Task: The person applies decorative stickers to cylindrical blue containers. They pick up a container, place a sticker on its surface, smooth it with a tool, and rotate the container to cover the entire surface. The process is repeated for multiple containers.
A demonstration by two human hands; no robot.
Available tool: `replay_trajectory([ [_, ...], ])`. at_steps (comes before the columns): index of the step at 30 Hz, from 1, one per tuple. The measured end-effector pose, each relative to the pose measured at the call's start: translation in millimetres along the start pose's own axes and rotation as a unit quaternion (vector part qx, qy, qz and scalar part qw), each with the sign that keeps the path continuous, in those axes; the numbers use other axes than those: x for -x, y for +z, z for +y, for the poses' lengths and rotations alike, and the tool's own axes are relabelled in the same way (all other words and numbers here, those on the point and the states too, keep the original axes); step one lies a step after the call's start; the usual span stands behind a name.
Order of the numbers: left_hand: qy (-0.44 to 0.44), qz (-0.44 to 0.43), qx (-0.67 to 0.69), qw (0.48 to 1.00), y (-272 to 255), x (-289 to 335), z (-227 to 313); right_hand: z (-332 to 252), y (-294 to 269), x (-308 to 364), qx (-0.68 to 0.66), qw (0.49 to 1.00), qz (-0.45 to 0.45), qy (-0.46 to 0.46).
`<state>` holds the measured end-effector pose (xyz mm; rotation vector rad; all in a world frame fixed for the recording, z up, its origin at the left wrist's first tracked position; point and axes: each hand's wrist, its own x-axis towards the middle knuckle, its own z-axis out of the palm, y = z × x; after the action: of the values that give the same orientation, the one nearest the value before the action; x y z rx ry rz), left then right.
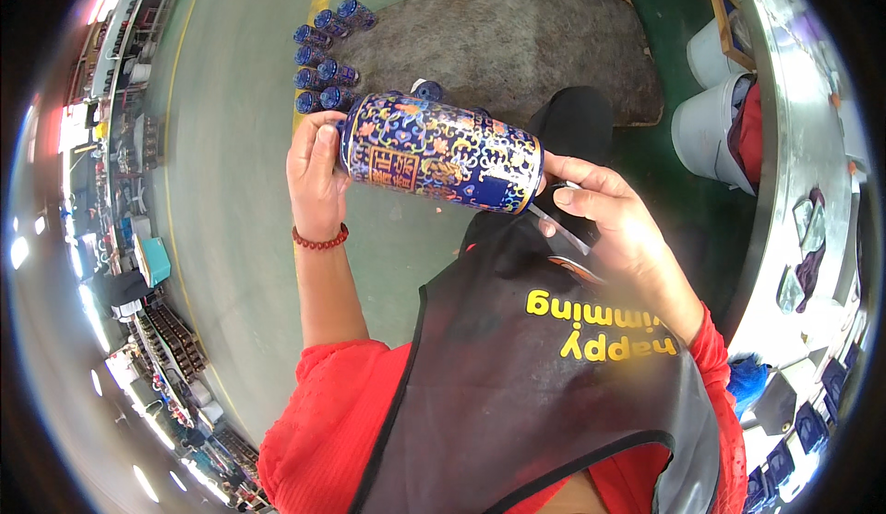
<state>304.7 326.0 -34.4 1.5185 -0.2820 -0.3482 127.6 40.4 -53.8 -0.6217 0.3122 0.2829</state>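
A dark blue cylindrical jar with a colourful floral pattern and a gold panel lies on its side in the air, in front of my apron. My left hand is closed around its narrower left end, thumb on top. At the right end, my right hand touches the gold-edged rim with its fingers. Between that hand's fingers sits a thin, flat, pale strip-like tool, slanting down past the jar's end. The right fingertips are partly hidden behind the jar.
Several similar blue jars stand on the green floor beside a worn brown board. White buckets stand at the right, one holding red cloth. A metal-topped bench runs along the right side. Racks of goods line the left.
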Motion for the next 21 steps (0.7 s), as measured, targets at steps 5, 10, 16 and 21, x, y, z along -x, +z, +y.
replay_trajectory([
  [5,-0.013,0.032,-0.034,0.999,15.5,-5.7,1.8,-3.6,3.4,9.0,0.013,1.000,0.003,0.002],
  [10,-0.012,0.011,-0.041,0.999,23.6,-4.9,10.0,-1.8,-3.0,9.4,-0.018,1.000,0.006,0.014],
  [16,-0.011,-0.001,-0.072,0.997,29.8,-3.7,16.6,1.4,-5.2,4.2,-0.040,0.999,-0.006,0.015],
  [21,0.007,-0.046,-0.042,0.998,23.8,-5.4,16.6,-0.4,-4.0,1.6,-0.039,0.998,-0.039,0.018],
])
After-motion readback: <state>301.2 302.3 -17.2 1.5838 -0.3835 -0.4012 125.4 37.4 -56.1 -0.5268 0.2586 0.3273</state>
